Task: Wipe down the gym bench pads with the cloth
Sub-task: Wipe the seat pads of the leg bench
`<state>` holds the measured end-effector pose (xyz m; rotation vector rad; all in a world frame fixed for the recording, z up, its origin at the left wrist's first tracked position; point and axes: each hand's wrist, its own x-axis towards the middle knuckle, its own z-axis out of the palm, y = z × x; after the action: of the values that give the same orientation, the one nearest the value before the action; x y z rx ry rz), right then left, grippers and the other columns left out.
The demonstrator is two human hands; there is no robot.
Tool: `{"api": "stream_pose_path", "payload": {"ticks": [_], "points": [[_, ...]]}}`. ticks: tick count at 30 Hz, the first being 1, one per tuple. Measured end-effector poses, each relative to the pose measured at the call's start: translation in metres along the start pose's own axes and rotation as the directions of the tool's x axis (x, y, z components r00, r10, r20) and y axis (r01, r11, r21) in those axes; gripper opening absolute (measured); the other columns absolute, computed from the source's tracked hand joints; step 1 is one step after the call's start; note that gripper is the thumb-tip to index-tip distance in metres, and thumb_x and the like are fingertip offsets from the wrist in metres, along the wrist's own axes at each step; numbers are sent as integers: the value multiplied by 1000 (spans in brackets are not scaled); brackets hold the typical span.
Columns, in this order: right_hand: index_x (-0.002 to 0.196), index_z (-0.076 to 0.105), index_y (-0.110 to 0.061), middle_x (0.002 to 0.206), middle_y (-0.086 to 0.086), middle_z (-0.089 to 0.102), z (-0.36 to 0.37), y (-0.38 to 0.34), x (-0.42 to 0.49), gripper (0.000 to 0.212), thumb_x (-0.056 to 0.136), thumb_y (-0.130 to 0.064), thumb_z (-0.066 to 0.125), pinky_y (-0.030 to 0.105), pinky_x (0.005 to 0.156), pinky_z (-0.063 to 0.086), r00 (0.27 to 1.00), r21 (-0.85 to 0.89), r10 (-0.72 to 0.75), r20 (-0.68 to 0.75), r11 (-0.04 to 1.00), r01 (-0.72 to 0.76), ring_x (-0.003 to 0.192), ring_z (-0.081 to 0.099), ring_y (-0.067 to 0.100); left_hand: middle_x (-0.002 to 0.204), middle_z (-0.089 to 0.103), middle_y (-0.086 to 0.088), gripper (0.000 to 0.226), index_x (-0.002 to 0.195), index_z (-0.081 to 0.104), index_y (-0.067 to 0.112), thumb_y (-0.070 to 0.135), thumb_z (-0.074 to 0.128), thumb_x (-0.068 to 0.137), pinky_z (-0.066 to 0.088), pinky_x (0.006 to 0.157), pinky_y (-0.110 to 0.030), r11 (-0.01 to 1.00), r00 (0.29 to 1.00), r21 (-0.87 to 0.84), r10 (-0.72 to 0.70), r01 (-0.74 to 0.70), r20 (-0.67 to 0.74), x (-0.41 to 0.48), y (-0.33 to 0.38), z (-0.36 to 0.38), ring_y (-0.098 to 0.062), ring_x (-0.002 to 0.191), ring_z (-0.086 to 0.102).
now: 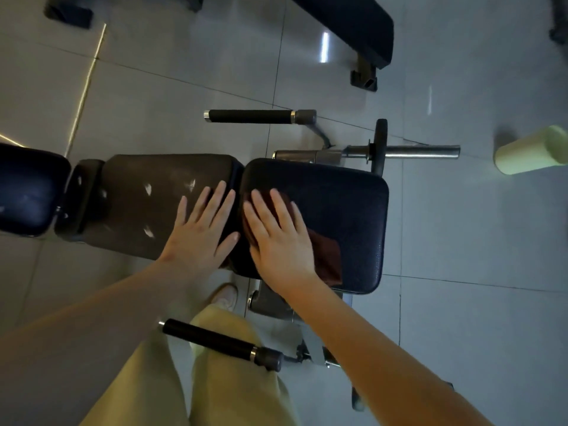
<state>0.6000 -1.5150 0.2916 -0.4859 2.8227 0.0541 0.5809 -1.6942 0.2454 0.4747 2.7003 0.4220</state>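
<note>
The gym bench runs left to right below me. Its dark navy seat pad [344, 204] lies on the right and its worn brown back pad [147, 195] in the middle. A dark red-brown cloth [329, 256] lies on the seat pad's left part. My right hand [279, 238] presses flat on the cloth with straight, spread fingers. My left hand [203, 229] rests flat on the right end of the back pad, fingers straight, beside the gap between the pads. Much of the cloth is hidden under my right hand.
Two black foam handles flank the bench, one beyond it [249, 116] and one by my leg [212, 341]. A steel weight peg [421, 151] sticks out to the right. A pale green cylinder [531, 150] stands on the tiled floor. Another dark bench [356, 23] is at the top.
</note>
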Motion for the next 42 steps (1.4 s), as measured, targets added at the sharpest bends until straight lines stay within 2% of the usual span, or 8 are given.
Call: {"api": "stream_pose_path", "payload": {"ticks": [4,12,20,25,30,34,38,42], "points": [[154,26,-23,163,1,22,-5,56,-35,64,93,-41,37,46,120,8,994,-94,-82,67,992,88,151,9,23,163,-18,-5,75,150,-19,25,62,-1,87,-8,119,-44,998,998,-63,-11,15,60,5,5,-7,-26,150,-14],[158,10,-15,166,7,-1,-23,29,65,63,103,-41,28,52,122,1,875,44,482,-42,876,-480,152,-8,31,165,-9,-4,85,157,0,12,64,6,90,1,122,-43,984,999,-176,-11,3,-43,-1,-5,12,-19,151,-12],[156,24,-14,165,7,15,1,-19,39,61,100,-38,28,52,122,11,999,-50,-3,-34,999,2,152,5,30,165,1,-4,71,156,9,11,46,20,95,5,122,-45,980,992,-192,30,-52,-119,-4,-20,27,-19,152,-2],[154,25,-20,163,2,19,-3,42,-26,69,90,-37,44,48,121,18,937,-141,-316,146,931,336,151,11,24,165,-6,-2,71,155,1,14,49,12,95,0,122,-42,978,994,-203,24,-44,-102,-5,-20,25,-17,151,-9],[156,19,-18,165,4,11,-18,79,2,63,99,-43,21,49,123,10,992,-88,123,19,989,-121,152,0,25,164,-9,-1,69,153,-5,16,49,9,94,-5,122,-39,973,991,-228,8,-39,-134,-4,-18,30,-15,151,-12],[158,7,-13,166,7,1,-13,15,55,66,100,-41,22,51,123,1,868,-4,493,-59,869,-494,152,-7,30,165,-2,-4,71,156,5,14,45,15,94,-3,122,-41,966,985,-254,-3,-42,-173,-4,-19,35,-18,152,-6],[158,5,-15,166,8,-2,0,-31,55,66,101,-41,25,51,123,1,941,-36,333,-53,941,-335,152,-7,30,165,2,-3,72,156,10,13,42,18,91,-4,122,-40,953,980,-299,-7,-54,-200,-4,-14,32,-18,152,-2],[155,25,-14,164,8,16,3,-38,11,64,96,-39,26,51,122,11,998,-90,-43,55,995,48,152,7,30,165,6,-5,73,156,13,12,39,18,89,-1,122,-42,954,980,-296,-14,-47,-201,-5,-14,27,-19,152,0]]}}
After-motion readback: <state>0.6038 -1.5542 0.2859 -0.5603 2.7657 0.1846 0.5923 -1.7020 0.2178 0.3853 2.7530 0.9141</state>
